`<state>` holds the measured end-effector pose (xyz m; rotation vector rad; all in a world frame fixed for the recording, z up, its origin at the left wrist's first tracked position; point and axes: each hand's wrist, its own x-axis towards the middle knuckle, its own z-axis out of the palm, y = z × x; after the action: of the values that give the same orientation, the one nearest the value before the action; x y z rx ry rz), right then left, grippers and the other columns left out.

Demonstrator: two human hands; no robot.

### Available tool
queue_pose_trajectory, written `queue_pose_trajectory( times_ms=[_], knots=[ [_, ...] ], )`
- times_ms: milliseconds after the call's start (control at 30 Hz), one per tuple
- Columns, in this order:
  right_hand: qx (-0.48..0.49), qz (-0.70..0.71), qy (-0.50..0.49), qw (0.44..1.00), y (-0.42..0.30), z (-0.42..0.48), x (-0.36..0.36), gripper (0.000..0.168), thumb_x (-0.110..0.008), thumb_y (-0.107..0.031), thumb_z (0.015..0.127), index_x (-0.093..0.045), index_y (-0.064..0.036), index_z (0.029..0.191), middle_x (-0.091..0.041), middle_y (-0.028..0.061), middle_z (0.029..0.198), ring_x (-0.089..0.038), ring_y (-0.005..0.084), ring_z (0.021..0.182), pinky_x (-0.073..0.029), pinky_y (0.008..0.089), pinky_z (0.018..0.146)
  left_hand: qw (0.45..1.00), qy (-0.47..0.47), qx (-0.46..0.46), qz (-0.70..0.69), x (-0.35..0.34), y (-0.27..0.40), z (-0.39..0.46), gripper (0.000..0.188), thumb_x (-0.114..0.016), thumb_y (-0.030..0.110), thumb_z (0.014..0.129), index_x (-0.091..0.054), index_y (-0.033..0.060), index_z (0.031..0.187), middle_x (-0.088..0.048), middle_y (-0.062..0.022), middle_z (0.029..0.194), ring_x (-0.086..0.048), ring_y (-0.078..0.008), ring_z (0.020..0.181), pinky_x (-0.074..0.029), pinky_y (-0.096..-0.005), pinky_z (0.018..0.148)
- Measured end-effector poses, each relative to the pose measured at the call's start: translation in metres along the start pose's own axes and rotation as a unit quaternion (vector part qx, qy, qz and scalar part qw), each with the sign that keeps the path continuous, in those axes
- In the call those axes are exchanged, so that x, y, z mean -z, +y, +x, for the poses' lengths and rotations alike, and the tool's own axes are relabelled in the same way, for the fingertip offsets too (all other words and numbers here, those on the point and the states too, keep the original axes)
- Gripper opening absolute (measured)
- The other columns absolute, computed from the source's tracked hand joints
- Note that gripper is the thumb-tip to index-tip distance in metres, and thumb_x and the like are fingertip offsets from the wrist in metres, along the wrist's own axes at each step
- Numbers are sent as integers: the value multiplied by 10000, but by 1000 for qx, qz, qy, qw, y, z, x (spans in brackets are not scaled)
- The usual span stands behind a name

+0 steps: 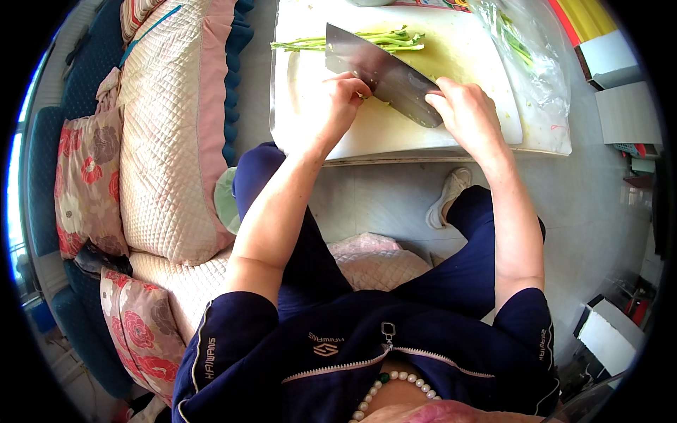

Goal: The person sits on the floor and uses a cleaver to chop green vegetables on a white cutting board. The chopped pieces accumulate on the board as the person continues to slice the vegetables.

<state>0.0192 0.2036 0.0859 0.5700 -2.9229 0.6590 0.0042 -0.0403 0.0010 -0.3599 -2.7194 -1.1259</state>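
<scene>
A wide cleaver [386,74] is tilted over a white cutting board [478,47], its broad blade facing up with small green bits stuck to it. My right hand [465,108] pinches the cleaver near its lower right end; the handle is hidden by the fingers. At the blade's lower left side, the curled fingers of my left hand [344,98] touch the edge area, with a small green bit at the fingertips. Green vegetable stalks [391,39] lie across the far part of the board, partly behind the blade.
A clear plastic bag [534,58] with green stalks inside lies at the table's right. Left of the table stands a sofa with a quilted cover [164,132] and floral cushions [90,174]. Below the table edge are my knees and a shoe [449,198]. White boxes [608,333] stand at the far right.
</scene>
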Motion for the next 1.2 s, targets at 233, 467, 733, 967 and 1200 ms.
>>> queue_pose_trajectory(
  times_ms=[233,467,733,967,1200],
  knots=[
    [-10,22,-5,1000,7,-5,19,217,-685,-225,923,-653,-12,897,-674,225,782,-669,435,785,-536,500,714,1000,3,4,-3,0,-2,0,167,-726,-69,758,-762,50,871,-700,-56,855,-689,-175,772,-554,-297,730],
    [3,-11,-18,1000,3,-4,11,221,-685,-236,925,-641,-21,899,-670,224,776,-667,435,774,-535,504,695,1000,3,5,-4,-2,-4,0,157,-722,-46,772,-762,50,890,-698,-55,863,-683,-186,776,-548,-303,739],
    [-3,12,18,1000,6,2,2,218,-689,-226,925,-643,-15,894,-675,229,781,-670,437,786,-536,503,700,1000,-8,-8,-17,8,4,-1,173,-694,-47,778,-773,61,889,-709,-61,892,-682,-230,820,-552,-340,751],
    [-3,31,-21,999,5,-4,27,211,-700,-211,913,-651,-8,881,-686,222,807,-673,438,806,-537,503,719,1000,-2,16,-12,7,2,-2,168,-720,-43,768,-774,58,891,-704,-53,880,-662,-164,726,-545,-302,704],
    [4,-10,-3,1000,3,-1,0,218,-690,-244,924,-659,-28,932,-678,219,787,-673,433,784,-539,502,699,1000,8,0,-4,4,1,-1,158,-734,-54,755,-765,52,868,-699,-54,856,-665,-172,729,-542,-300,697]
  ],
)
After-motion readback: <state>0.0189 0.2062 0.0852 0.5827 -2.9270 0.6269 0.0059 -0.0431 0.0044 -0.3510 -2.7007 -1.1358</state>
